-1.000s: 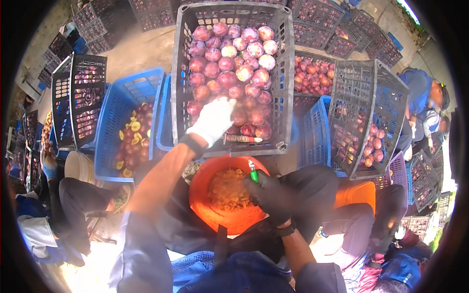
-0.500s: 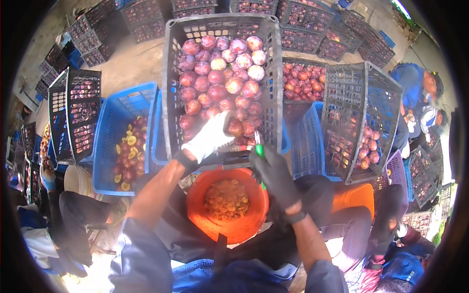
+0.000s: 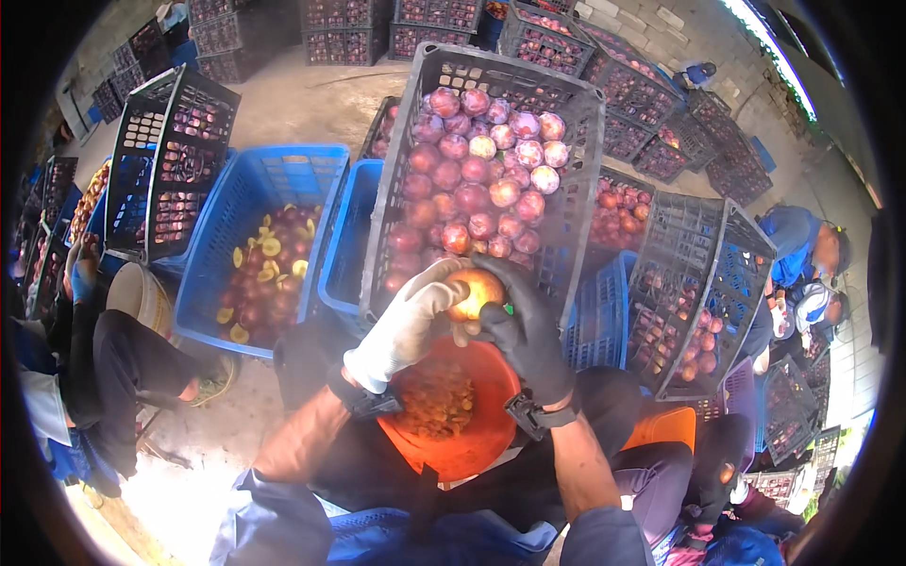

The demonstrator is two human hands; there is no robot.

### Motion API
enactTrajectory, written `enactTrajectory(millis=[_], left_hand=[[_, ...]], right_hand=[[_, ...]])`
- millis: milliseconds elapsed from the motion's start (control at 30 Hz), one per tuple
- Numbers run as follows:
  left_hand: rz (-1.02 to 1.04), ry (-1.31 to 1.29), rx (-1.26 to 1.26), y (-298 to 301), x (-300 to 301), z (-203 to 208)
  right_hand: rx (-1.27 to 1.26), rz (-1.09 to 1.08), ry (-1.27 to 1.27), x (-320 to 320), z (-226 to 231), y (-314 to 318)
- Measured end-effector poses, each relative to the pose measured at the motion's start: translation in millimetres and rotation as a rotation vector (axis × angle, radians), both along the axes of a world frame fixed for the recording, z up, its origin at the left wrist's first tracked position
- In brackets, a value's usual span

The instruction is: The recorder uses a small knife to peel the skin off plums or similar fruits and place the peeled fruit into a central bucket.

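Observation:
My left hand (image 3: 411, 316), in a white glove, is closed round a yellow-red plum (image 3: 479, 291). In a black glove, my right hand (image 3: 524, 325) is closed against the plum's right side. A small green bit of the knife handle (image 3: 510, 308) shows between its fingers; the blade is hidden. Both hands are above an orange bucket (image 3: 491, 415) holding wet orange-brown pieces of fruit. Just beyond them a tilted black crate (image 3: 578, 141) holds many purple-red plums (image 3: 472, 196).
To the left, a blue crate (image 3: 193, 316) contains plums and cut yellow pieces. A black crate (image 3: 703, 250) leans at the right beside a blue crate (image 3: 599, 316). Stacked crates (image 3: 340, 42) line the back. Other people sit close by, one in blue (image 3: 791, 236) on the right.
My left hand has drawn back from the crate with a plum, and my right hand has come in against it. The whole view has shifted and tilted.

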State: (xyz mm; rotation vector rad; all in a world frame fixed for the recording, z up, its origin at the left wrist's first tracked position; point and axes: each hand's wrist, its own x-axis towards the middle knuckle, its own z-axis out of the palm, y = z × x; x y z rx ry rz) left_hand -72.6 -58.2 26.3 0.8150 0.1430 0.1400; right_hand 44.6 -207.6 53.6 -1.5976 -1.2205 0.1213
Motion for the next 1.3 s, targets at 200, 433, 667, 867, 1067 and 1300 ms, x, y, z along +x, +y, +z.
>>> enactTrajectory(millis=[200, 433, 667, 867, 1067, 1300], left_hand=[[0.263, 0.054, 0.48, -28.9, 0.6, 8.3], [0.576, -0.095, 0.775, -40.0, 0.6, -3.1], [0.615, -0.124, 0.964, -23.6, -3.8, -22.8], [0.362, -0.081, 0.704, -13.9, -12.2, -34.9], [0.549, 0.166, 0.571, -13.6, 2.0, -40.6], [0.734, 0.047, 1.032, -33.8, 1.5, -34.2]], right_hand=[[-0.04, -0.095, -0.053, -20.6, -7.1, -6.6], [-0.041, -0.316, -0.19, -50.6, -13.6, 0.4], [-0.268, -0.349, -0.564, -55.1, -11.2, 17.1], [-0.588, -0.177, -0.812, -40.0, -28.1, 28.6], [-0.151, -0.221, -0.371, -43.3, -25.8, 36.3], [0.037, -0.315, -0.057, -48.7, -33.2, 32.3]])
